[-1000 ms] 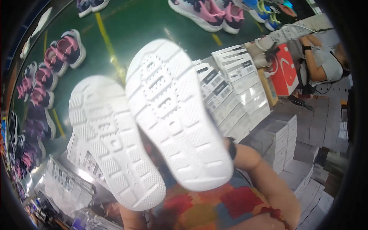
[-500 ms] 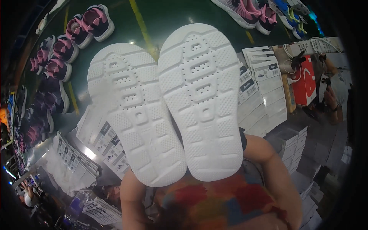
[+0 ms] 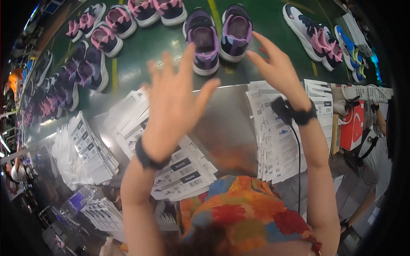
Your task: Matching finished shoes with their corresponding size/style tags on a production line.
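Note:
A pair of navy and purple sneakers stands soles down on the green work surface (image 3: 269,47), heels toward me: the left sneaker (image 3: 205,53) and the right sneaker (image 3: 236,32). My left hand (image 3: 173,98) is open with fingers spread, slightly blurred, just nearer to me than the left sneaker and holding nothing. Close beside the right sneaker's outer side, my right hand (image 3: 277,70) is open, thumb and fingers apart. Whether its fingertips touch the sneaker I cannot tell. Each wrist wears a black band, and a cable hangs from a dark device by the right one.
Pink and navy sneakers (image 3: 106,40) crowd the far left, and others (image 3: 309,34) stand at right. Printed white sheets (image 3: 183,170) overlap along the metal ledge (image 3: 226,111), with another stack (image 3: 269,141) at right. Beyond it are a red box (image 3: 352,123) and white cables.
The sneakers were raised with their white soles toward me, largely hiding my hands. Now they stand upright on the green surface, and both hands have let go and opened.

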### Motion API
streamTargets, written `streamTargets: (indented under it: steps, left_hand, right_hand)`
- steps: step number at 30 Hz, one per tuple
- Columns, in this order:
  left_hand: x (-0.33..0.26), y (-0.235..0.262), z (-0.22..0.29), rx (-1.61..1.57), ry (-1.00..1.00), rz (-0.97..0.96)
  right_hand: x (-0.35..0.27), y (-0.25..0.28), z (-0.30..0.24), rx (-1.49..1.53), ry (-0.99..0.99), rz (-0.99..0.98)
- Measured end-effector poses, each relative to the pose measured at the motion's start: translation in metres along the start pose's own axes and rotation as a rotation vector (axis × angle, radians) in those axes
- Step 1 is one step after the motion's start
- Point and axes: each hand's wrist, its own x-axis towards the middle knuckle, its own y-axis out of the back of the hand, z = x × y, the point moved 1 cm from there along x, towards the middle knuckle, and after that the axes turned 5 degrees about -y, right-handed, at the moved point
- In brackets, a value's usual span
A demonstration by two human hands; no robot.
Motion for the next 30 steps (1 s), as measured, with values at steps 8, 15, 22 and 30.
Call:
streamTargets:
  steps: [8,15,22,30]
  left_hand:
    - [-0.123,0.005,0.016,0.070,0.779,-0.275]
    - [-0.185,0.093,-0.042,-1.130,0.765,0.364]
    - [-0.249,0.122,-0.062,-1.114,0.921,0.469]
    - [-0.245,0.177,-0.056,-0.710,0.819,0.263]
  right_hand:
    - [-0.116,-0.066,-0.057,0.588,-0.296,-0.957]
    - [-0.131,-0.116,-0.095,0.813,-0.660,-1.034]
    - [-0.147,-0.164,-0.121,0.299,-0.121,-0.779]
    - [-0.125,-0.103,-0.081,0.704,-0.224,-0.717]
